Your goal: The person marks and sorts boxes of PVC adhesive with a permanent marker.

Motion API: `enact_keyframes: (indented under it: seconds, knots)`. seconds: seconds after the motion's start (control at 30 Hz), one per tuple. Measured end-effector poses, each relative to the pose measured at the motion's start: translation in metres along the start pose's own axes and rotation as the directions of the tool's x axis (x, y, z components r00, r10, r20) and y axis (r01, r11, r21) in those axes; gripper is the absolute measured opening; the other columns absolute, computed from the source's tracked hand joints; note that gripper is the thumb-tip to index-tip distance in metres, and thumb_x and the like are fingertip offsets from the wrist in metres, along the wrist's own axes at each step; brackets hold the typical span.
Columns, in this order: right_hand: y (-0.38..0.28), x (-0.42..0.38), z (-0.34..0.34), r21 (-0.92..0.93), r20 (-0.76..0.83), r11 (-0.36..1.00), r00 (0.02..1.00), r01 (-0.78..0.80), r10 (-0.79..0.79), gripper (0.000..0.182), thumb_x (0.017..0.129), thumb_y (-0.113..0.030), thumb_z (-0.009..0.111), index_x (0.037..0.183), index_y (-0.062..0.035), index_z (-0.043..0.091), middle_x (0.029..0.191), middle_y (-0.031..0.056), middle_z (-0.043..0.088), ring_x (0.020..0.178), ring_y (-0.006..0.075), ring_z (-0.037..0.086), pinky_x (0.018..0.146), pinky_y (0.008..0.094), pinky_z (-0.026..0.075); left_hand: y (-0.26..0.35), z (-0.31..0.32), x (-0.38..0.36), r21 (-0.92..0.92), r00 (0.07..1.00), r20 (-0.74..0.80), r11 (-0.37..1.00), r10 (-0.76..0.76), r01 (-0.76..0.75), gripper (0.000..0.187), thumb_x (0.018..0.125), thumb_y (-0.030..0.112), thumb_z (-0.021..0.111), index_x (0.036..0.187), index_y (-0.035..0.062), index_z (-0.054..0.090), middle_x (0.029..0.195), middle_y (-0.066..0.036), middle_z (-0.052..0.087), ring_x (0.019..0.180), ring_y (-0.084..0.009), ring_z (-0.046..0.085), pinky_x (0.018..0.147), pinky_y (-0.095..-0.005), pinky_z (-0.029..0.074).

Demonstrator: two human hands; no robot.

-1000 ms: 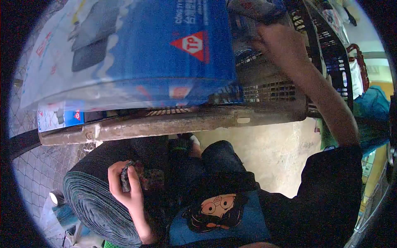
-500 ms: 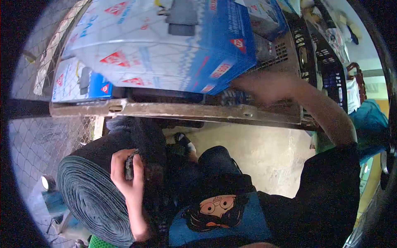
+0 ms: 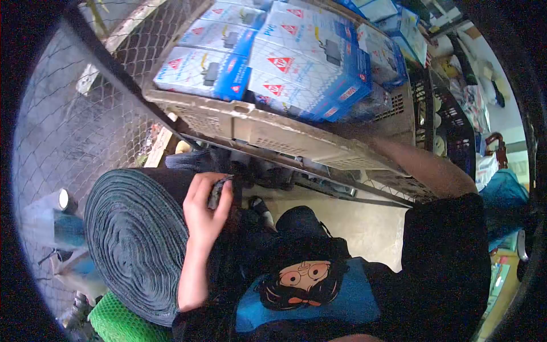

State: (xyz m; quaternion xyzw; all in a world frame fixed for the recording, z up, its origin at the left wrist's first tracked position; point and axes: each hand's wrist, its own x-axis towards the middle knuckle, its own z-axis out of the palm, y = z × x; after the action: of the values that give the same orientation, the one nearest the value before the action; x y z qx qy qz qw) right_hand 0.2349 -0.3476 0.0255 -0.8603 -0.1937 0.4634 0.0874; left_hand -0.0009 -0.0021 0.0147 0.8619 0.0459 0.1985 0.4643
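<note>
My left hand [image 3: 206, 208] is closed on a crumpled dark grey cloth [image 3: 217, 191], which shows between thumb and fingers. It is beside a large roll of dark mesh fabric [image 3: 134, 245]. My right arm stretches over to the right part of a tan plastic crate [image 3: 268, 134]. There my right hand [image 3: 364, 137] reaches in at the crate's rim, close to the boxes; its fingers are hidden and dim. Several white and blue boxes [image 3: 305, 65] printed with "PVC" fill the crate.
A wire mesh fence [image 3: 51, 148] runs along the left. Green plastic netting [image 3: 122, 319] lies below the fabric roll. Black crates [image 3: 453, 108] stand at the right, near a teal cloth [image 3: 504, 191]. Beneath the tan crate, the pale floor [image 3: 342, 225] shows.
The crate and boxes now appear farther off and tilted, showing more boxes. My left hand, still holding the cloth, sits higher and more to the right. My right arm stays extended at the crate.
</note>
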Motion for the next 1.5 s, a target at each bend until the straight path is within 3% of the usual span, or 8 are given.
enact_keyframes:
  seconds: [0.47,0.7,0.87,0.97,1.07,1.17,1.3,1.5]
  knots:
    - [-0.005,-0.059,-0.002,-0.032,-0.025,0.999,0.999,-0.033,0.032,0.071,0.086,-0.023,0.069,0.148,-0.004,0.039,0.14,0.0213,0.053,0.122,0.0304,0.058,0.104,0.0415,0.044,-0.008,0.007,-0.003,0.056,0.995,-0.025,0.994,0.092,-0.091,0.016,0.086,0.016,0.071,0.096,0.0046,0.069,0.094,-0.011,0.067,0.084,-0.0308,0.069,0.072,-0.0377,0.055]
    - [0.0,-0.033,-0.002,-0.008,-0.201,1.0,0.98,-0.001,-0.001,0.073,0.085,-0.025,0.072,0.147,-0.0034,0.04,0.139,0.0215,0.055,0.122,0.0309,0.058,0.105,0.0415,0.044,-0.003,0.003,-0.005,0.021,0.999,-0.024,0.999,0.046,-0.046,0.015,0.086,0.011,0.07,0.096,0.0004,0.067,0.094,-0.015,0.065,0.088,-0.0318,0.067,0.079,-0.0369,0.053]
    - [-0.015,-0.048,-0.02,-0.137,-0.481,0.979,0.853,0.153,-0.201,0.074,0.084,-0.026,0.074,0.146,-0.003,0.04,0.138,0.0216,0.056,0.122,0.0312,0.058,0.105,0.0414,0.044,-0.01,0.004,-0.005,0.054,0.994,-0.052,0.994,0.101,-0.098,0.017,0.087,0.019,0.069,0.098,0.0061,0.068,0.093,-0.012,0.065,0.083,-0.0326,0.067,0.071,-0.0397,0.054]
    - [-0.065,-0.115,-0.038,-0.35,-0.464,0.934,0.853,0.07,-0.238,0.078,0.081,-0.027,0.079,0.146,-0.0036,0.042,0.138,0.0202,0.056,0.124,0.0313,0.057,0.106,0.0408,0.044,-0.006,0.002,-0.006,0.038,0.998,0.009,0.997,0.061,-0.062,0.018,0.087,0.014,0.069,0.098,0.0004,0.066,0.096,-0.016,0.065,0.091,-0.0337,0.067,0.08,-0.0382,0.052]
    - [-0.065,-0.154,-0.045,-0.212,-0.638,0.976,0.75,0.043,-0.171,0.077,0.074,-0.017,0.085,0.139,-0.0032,0.046,0.13,0.0139,0.06,0.123,0.0225,0.056,0.106,0.0379,0.042,-0.003,0.001,-0.007,0.022,0.999,0.005,0.998,0.052,-0.052,0.017,0.088,0.014,0.069,0.099,0.0007,0.066,0.096,-0.015,0.065,0.091,-0.0334,0.066,0.08,-0.0381,0.052]
    - [-0.05,-0.153,-0.066,-0.324,-0.717,0.946,0.655,-0.012,-0.237,0.08,0.074,-0.015,0.085,0.142,-0.0049,0.044,0.129,0.014,0.06,0.121,0.0248,0.058,0.105,0.0376,0.044,-0.006,0.003,-0.008,0.033,0.998,0.012,0.998,0.055,-0.055,0.018,0.088,0.014,0.069,0.1,0.0013,0.066,0.095,-0.015,0.065,0.09,-0.0334,0.066,0.08,-0.0376,0.052]
    - [0.017,-0.099,-0.085,-0.644,-0.74,0.727,0.436,-0.24,-0.511,0.082,0.083,-0.023,0.079,0.152,-0.0111,0.035,0.151,0.0199,0.041,0.138,0.037,0.041,0.114,0.0439,0.035,-0.007,0.002,-0.009,0.028,0.998,0.001,0.997,0.069,-0.069,0.019,0.089,0.016,0.069,0.1,0.0012,0.066,0.095,-0.015,0.065,0.089,-0.0343,0.066,0.079,-0.0376,0.052]
    - [0.032,-0.084,-0.089,-0.676,-0.681,0.707,0.543,-0.207,-0.491,0.081,0.092,-0.026,0.069,0.158,-0.0138,0.022,0.163,0.0182,0.018,0.148,0.0386,0.024,0.12,0.0453,0.025,-0.006,0.001,-0.009,0.052,0.996,-0.007,0.995,0.09,-0.089,0.021,0.089,0.019,0.069,0.101,0.0024,0.067,0.097,-0.015,0.065,0.089,-0.0357,0.066,0.078,-0.0395,0.052]
